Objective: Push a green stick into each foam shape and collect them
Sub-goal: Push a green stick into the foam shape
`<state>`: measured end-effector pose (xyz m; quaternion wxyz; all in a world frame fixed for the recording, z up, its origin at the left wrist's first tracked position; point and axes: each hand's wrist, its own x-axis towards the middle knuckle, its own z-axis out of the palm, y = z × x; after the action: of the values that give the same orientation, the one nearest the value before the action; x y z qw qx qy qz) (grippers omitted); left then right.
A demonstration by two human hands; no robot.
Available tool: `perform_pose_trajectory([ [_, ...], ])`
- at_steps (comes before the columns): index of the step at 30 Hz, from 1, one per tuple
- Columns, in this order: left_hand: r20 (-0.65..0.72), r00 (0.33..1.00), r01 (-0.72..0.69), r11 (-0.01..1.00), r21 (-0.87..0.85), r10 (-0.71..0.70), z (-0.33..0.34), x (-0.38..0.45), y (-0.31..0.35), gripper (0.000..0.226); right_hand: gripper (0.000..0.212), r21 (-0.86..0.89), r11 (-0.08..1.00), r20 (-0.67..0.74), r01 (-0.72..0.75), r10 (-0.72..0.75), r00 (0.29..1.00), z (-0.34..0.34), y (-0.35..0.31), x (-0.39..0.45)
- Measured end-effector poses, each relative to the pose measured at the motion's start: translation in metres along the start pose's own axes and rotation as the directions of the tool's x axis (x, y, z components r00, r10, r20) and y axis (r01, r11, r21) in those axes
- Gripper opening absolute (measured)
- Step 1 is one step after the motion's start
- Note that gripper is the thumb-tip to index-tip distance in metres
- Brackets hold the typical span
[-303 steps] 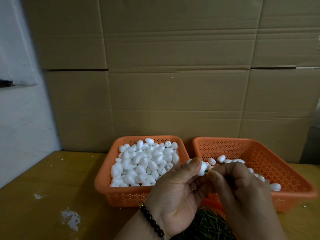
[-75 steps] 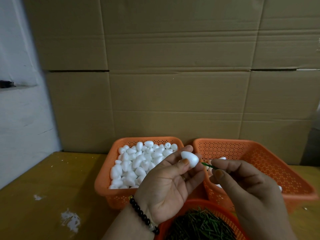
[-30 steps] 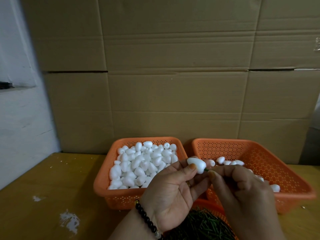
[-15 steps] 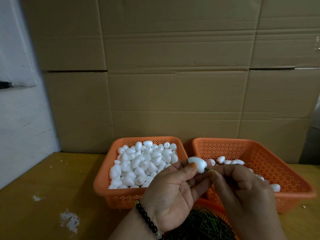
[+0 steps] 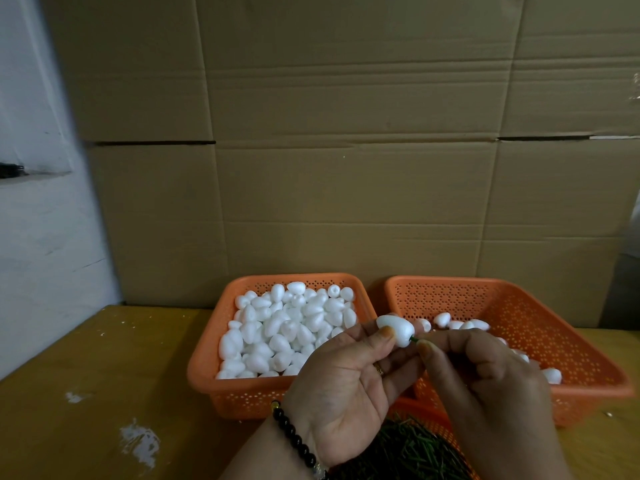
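Left fingers: the left hand (image 5: 341,386) is palm-up; its thumb and fingertips (image 5: 385,332) curl round a foam shape (image 5: 395,330) and pinch it above the gap between the two far baskets; a ring sits on one finger.
Right fingers: the right hand (image 5: 485,372) is curled, thumb and forefinger pressed together on a green stick (image 5: 413,339); the other fingers are folded in toward the palm.
Foam shape: white, smooth, matte, egg-like with a narrower end; that end faces the right hand.
Green stick: thin, straight, dark green; only a short piece shows between the foam and the fingertips, its tip touching or entering the foam, I cannot tell which.
Wrist: a bracelet (image 5: 294,434) of round glossy black beads on the left wrist.
Baskets: three, orange plastic with perforated walls; the left basket (image 5: 207,355) is heaped with white foam pieces, too many to count; the right basket (image 5: 588,368) holds a small scatter of them, partly hidden by the right hand; the near basket (image 5: 429,415) holds a dense pile of sticks (image 5: 398,452).
Table: one table (image 5: 104,375), yellow-brown, worn, with white chipped patches.
Backdrop: flat brown cardboard sheets (image 5: 346,168) with creases; a white wall (image 5: 34,237) at left.
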<state>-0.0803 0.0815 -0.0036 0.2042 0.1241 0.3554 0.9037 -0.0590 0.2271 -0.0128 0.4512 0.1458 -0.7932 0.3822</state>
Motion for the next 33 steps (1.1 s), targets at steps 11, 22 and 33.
perform_pose_trajectory([
  [11,-0.023,1.000,-0.010,1.000,-0.012,0.010,0.001,-0.001,0.003,0.025,0.022,0.115,0.991,0.046,-0.075,0.070,0.996,0.001,-0.002,0.001],
  [22,-0.001,0.998,0.068,0.997,0.048,-0.068,0.000,0.001,-0.007,0.043,0.036,-0.008,0.996,0.034,0.088,-0.088,0.996,0.002,0.005,0.002],
  [33,0.014,0.991,0.133,0.987,0.092,-0.135,-0.002,0.002,-0.012,0.050,0.023,0.023,1.000,0.010,0.017,-0.017,1.000,0.001,0.003,0.001],
])
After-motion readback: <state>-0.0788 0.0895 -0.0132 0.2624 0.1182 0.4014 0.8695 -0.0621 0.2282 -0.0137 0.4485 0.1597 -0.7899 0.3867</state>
